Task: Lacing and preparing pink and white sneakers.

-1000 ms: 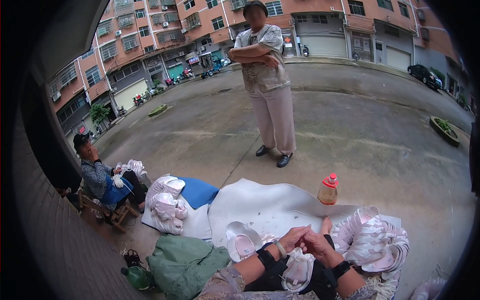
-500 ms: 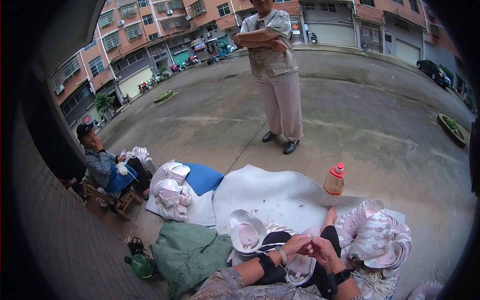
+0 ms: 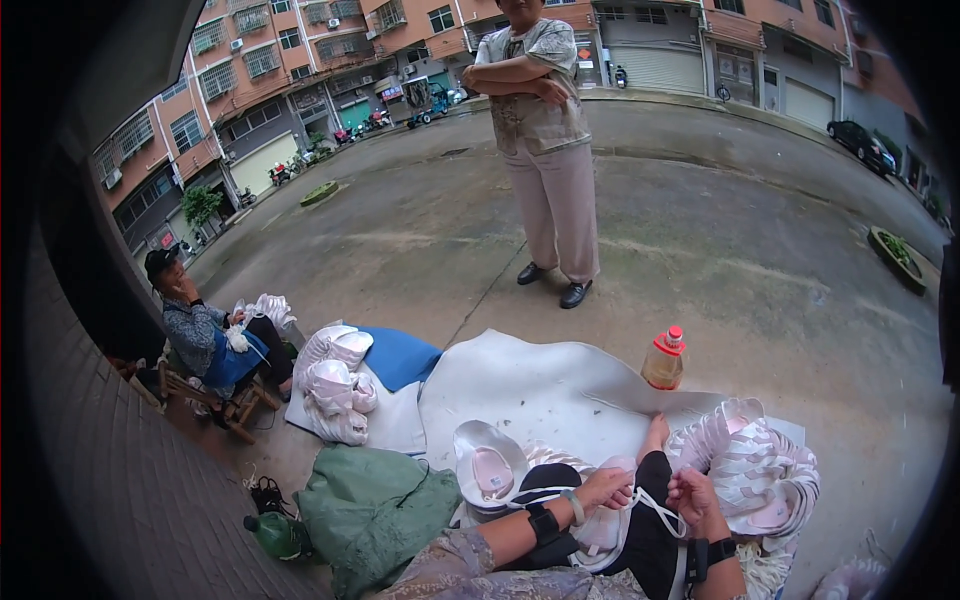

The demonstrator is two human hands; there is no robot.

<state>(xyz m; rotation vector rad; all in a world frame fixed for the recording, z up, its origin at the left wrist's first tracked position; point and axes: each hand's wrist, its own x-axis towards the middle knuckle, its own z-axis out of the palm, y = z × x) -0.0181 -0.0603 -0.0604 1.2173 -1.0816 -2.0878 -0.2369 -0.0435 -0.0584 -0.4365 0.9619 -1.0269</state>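
Note:
On my lap lies a white and pale pink shoe upper (image 3: 598, 530), partly hidden under my left hand (image 3: 606, 488). That hand is closed on a white shoelace (image 3: 655, 505), which curves across toward my right side. My right hand (image 3: 692, 494) is raised above my knee, its fingers pinched on the lace; the exact grip is too small to see. Another white upper with a pink inside (image 3: 490, 468) rests left of my left hand. A large bundle of nested white and pink uppers (image 3: 755, 465) lies just beyond my right hand.
A pale sheet (image 3: 530, 385) covers the ground ahead, with a red-capped bottle (image 3: 664, 360) at its edge. Green sacking (image 3: 375, 510) and a green bottle (image 3: 280, 535) lie left. More uppers (image 3: 338, 385) are piled ahead-left. One person (image 3: 545, 130) stands ahead; another (image 3: 205, 325) sits left.
My hands were together over the upper. They have moved apart, the right hand going right, and the white shoelace now stretches in a loose curve between them.

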